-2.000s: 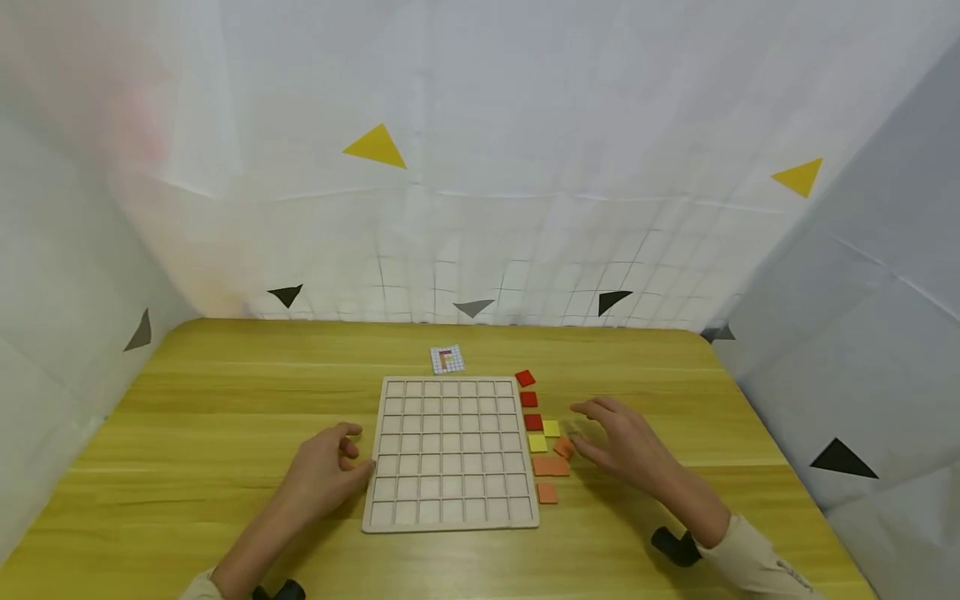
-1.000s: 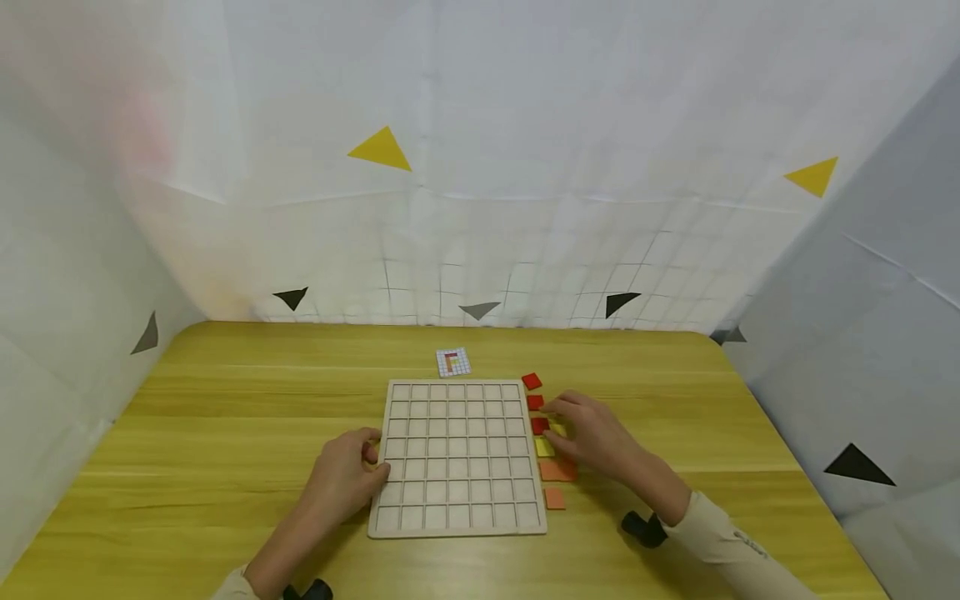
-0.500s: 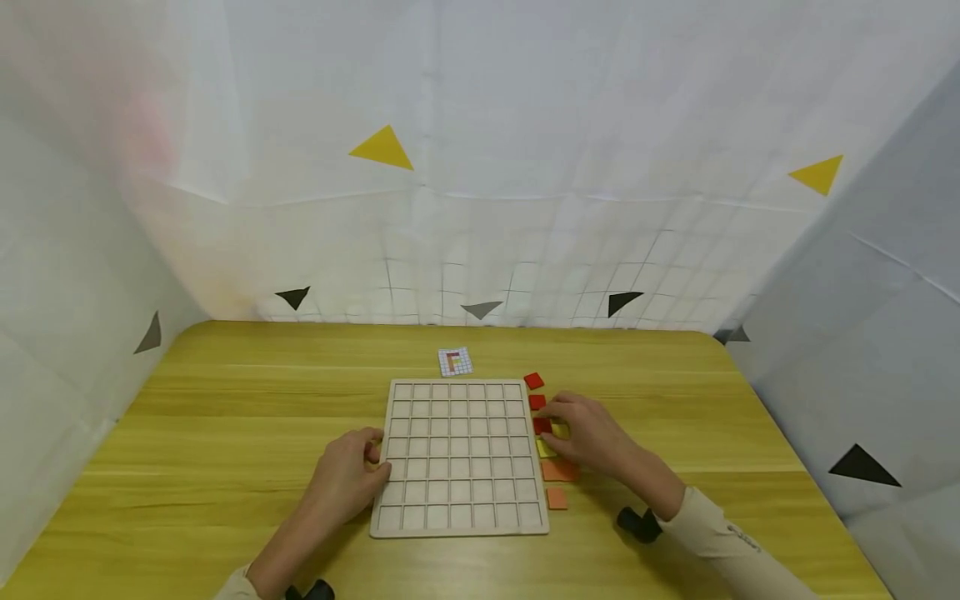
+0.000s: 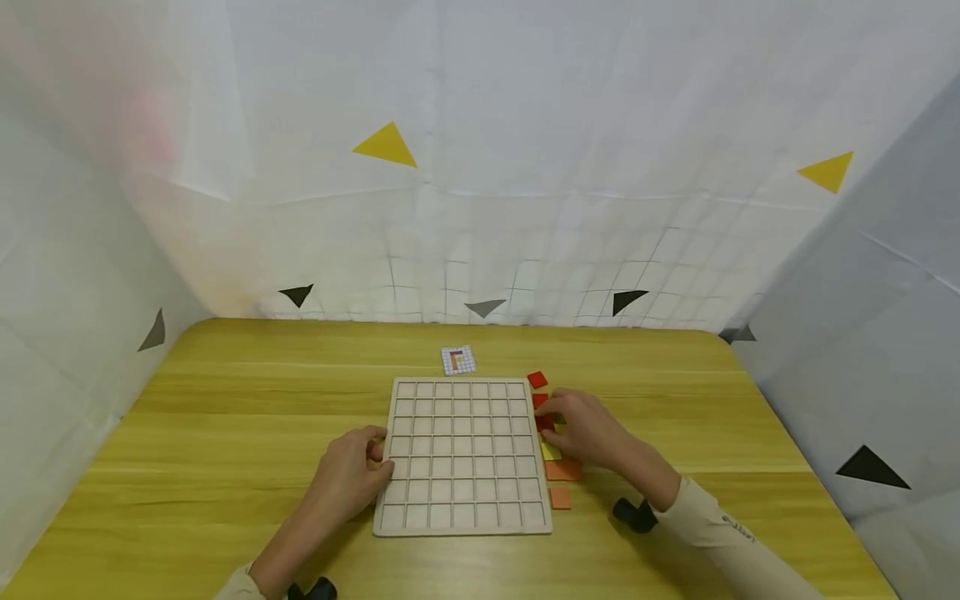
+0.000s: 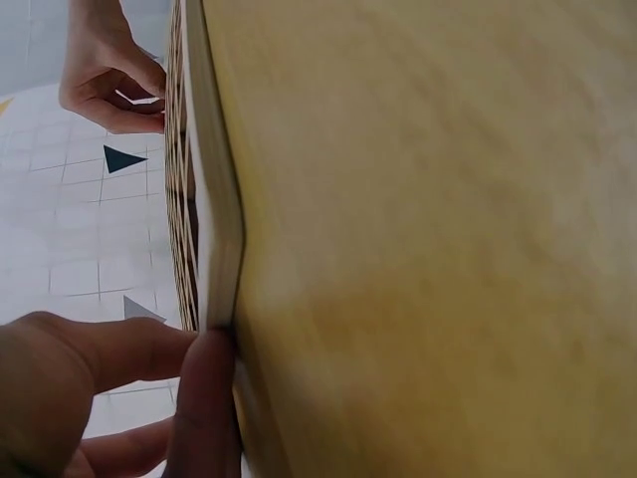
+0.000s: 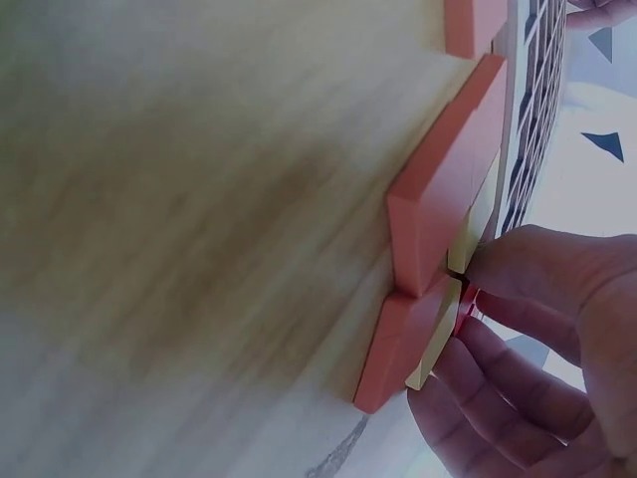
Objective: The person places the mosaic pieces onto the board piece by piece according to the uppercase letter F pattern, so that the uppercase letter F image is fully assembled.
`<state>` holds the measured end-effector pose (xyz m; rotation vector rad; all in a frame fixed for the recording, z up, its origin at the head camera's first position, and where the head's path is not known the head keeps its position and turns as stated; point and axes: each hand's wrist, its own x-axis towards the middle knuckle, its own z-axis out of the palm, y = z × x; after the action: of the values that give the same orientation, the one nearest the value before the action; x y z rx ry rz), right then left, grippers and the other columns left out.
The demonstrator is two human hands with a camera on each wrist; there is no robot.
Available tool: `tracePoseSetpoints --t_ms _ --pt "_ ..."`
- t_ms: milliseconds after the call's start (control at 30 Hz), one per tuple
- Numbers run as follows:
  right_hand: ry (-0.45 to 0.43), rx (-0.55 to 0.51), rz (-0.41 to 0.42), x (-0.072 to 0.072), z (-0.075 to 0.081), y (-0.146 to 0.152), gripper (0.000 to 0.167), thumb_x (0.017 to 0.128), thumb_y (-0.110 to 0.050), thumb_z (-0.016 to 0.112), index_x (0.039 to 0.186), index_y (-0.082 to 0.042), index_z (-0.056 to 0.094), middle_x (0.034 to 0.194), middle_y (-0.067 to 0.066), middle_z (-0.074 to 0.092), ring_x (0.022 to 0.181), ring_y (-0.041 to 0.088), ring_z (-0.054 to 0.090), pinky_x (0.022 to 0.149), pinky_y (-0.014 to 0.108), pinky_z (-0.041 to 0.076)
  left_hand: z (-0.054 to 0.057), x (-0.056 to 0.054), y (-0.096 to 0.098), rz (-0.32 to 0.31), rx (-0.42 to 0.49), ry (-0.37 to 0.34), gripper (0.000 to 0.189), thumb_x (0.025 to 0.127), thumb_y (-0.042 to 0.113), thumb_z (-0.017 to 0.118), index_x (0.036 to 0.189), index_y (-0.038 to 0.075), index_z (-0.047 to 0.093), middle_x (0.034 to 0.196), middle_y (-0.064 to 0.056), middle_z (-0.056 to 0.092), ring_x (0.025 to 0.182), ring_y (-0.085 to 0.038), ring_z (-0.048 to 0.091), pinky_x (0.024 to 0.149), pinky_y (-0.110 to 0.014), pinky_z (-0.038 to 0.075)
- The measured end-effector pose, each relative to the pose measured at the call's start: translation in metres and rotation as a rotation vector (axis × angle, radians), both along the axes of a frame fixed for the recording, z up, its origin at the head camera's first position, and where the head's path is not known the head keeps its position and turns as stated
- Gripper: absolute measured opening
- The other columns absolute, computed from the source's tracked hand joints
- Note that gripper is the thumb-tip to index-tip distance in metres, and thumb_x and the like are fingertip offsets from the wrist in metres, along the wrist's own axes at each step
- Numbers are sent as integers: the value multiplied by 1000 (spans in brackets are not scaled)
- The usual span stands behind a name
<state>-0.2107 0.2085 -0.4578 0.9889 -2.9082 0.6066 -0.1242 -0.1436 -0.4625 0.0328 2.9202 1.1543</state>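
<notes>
One red tile (image 4: 545, 423) lies beside the board (image 4: 463, 467), fingers of the right hand (image 4: 590, 427) clamped on it; those of the left hand (image 4: 348, 468) rest, slightly apart, against the board's edge. Probably light, stiff and smooth, it suits a pinch across opposite edges.

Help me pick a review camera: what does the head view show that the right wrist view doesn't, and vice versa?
Only the head view: the pattern card, yellow wall triangles and sleeves.
Only the right wrist view: the palm side of the right hand and close-up side faces of the orange tiles.
Both: gridded board, right hand, left hand (partly, in the wrist view), dark wall triangles, orange tiles, yellow tiles and red tile.
</notes>
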Motion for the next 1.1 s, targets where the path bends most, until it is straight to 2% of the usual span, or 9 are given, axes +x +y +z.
tracePoseSetpoints --t_ms 167,667,1100 --pt "-1 -18 -4 -1 -1 0 22 82 -11 81 103 -7 77 94 1 65 74 15 56 63 24 49 -1 -1 0 -2 9 -1 41 81 4 76 119 -7 66 80 -2 59 68 -14 52 59 -29 46" --pt "62 -79 11 -2 -7 2 21 76 -9 80 95 -10 72 83 -2 54 68 11 47 55 22 42 -2 -1 -1 3 16 12 41 79 3 77 118 -7 66 79 -1 59 67 -13 52 59 -29 46" --pt "91 -119 23 3 0 2 21 76 -7 81 93 -10 70 89 -3 56 74 13 53 61 22 49 1 1 -1 -6 21 8 41 80 3 77 119 -7 66 79 -1 57 70 -14 51 58 -28 45"
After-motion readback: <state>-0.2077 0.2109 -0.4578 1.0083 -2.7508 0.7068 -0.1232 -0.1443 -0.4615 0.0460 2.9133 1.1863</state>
